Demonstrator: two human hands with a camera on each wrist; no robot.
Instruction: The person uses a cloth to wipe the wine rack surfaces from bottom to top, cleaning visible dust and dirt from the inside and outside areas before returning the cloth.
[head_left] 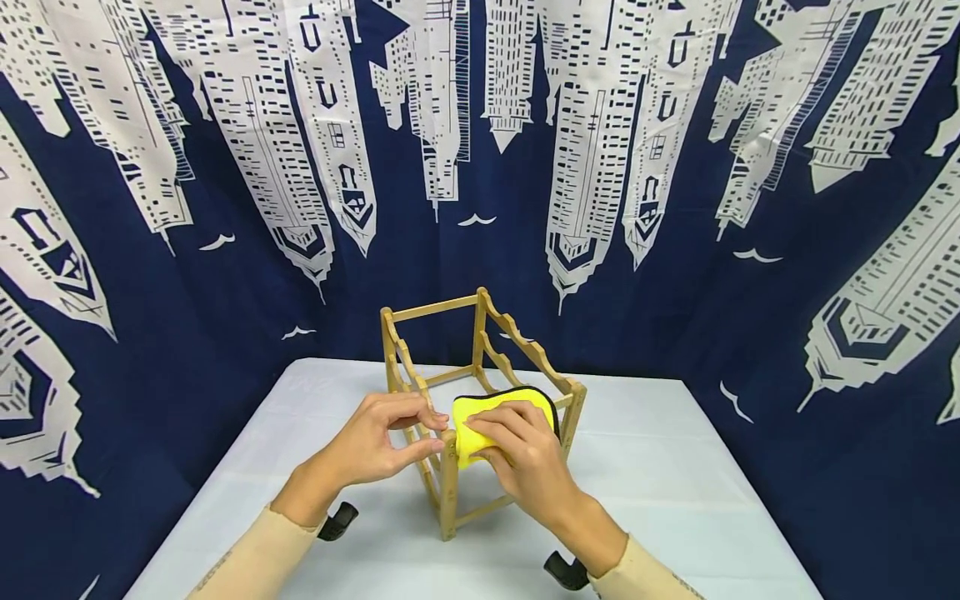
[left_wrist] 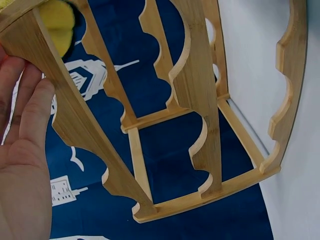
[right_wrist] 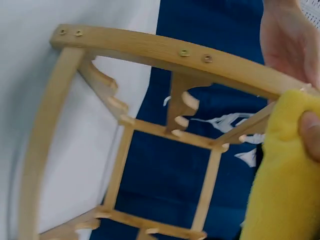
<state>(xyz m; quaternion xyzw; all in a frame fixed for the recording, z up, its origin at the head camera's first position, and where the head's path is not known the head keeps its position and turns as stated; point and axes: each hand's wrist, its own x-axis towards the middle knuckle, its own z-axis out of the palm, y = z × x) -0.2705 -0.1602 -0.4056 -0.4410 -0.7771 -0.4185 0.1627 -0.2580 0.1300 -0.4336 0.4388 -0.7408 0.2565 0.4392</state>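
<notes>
A light wooden rack [head_left: 447,483] with wavy, scalloped rails stands on the table. At its near corner, my left hand [head_left: 375,442] holds the top of the post between thumb and fingertips. In the left wrist view, the fingers [left_wrist: 37,110] reach behind a scalloped rail. My right hand [head_left: 525,450] grips a folded yellow cloth [head_left: 467,408] with black edging, fingers over it and thumb below. The cloth lies over the near top bar and partly hides it. In the right wrist view, the yellow cloth [right_wrist: 280,185] covers one end of the screwed bar.
A white-covered table [head_left: 637,492] bears the rack. Behind and beside it hangs a dark blue curtain [head_left: 465,267] printed with white buildings. Small black parts [head_left: 339,522] show beside both wrists.
</notes>
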